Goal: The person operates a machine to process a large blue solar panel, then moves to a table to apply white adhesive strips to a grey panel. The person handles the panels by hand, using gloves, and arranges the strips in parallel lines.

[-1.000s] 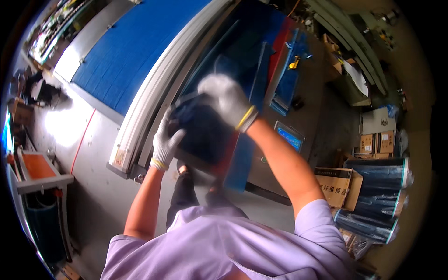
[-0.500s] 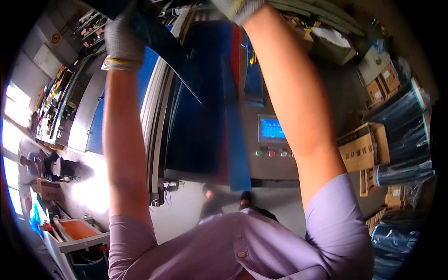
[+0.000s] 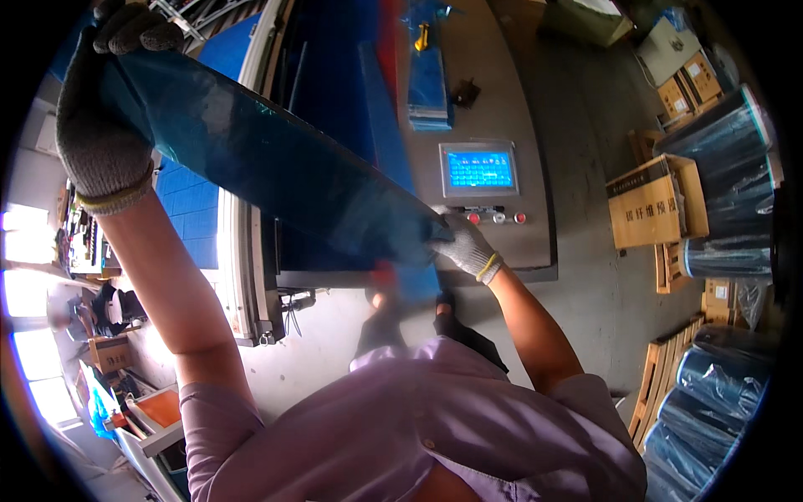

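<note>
Gloved hands (image 3: 109,125) gripping tinted sheet (image 3: 276,171)

Your left hand (image 3: 104,125) in a grey knitted work glove with a yellow-banded cuff, your right hand (image 3: 464,244) in a matching lighter grey glove with the same yellow trim, forearms bare, short-sleeved lilac buttoned shirt, dark shoes near the floor.

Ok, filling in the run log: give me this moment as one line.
left hand: grips dark sheet, top end | right hand: grips lower end | sheet: tilted, above machine panel
</note>
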A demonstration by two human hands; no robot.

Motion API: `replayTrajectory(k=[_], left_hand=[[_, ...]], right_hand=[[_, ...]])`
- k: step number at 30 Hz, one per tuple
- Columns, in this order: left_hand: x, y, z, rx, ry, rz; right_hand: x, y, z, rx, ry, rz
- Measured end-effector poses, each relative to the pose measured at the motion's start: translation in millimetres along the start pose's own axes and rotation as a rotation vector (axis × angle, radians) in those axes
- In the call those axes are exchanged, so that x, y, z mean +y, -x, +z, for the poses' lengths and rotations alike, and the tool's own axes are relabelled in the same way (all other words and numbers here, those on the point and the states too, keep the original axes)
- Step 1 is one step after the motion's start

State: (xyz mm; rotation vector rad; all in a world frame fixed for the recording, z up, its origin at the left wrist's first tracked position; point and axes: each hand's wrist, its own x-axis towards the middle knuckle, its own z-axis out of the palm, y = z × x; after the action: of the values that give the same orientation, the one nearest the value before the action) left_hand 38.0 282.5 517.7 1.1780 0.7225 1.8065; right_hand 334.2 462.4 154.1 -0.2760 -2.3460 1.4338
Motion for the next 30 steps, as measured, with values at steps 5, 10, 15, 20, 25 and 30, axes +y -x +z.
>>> replayTrajectory(k=[5, 10, 15, 20, 25, 30], left_hand=[[-52.9, -16.9, -50.7, -0.153, 0.079, 0.011], [-146.5, 20.5, -163.1, 0.493, 0.0, -0.009], [-284.8, 157.4, -266.7, 0.952, -0.242, -0.313], [-406.3, 149.5, -87.1, 0.441, -1.724, -0.21], [-453.1, 135.4, 13.0, -0.336, -1.696, -0.325], [-487.5, 144.0, -5.2, -0.438, -1.718, -0.215]], right_hand=[[-12.8, 46.1, -21.6, 0.059, -0.156, 0.496], [-8.7, 90.0, -35.5, 0.414, 0.565, 0.255], [33.3, 119.6, -35.8, 0.392, 0.948, 0.312], [76.6, 150.7, -22.4, 0.199, 1.126, 0.501], [72.5, 139.8, -22.1, 0.204, 1.122, 0.49], [73.5, 146.4, -15.6, 0.168, 1.132, 0.525]])
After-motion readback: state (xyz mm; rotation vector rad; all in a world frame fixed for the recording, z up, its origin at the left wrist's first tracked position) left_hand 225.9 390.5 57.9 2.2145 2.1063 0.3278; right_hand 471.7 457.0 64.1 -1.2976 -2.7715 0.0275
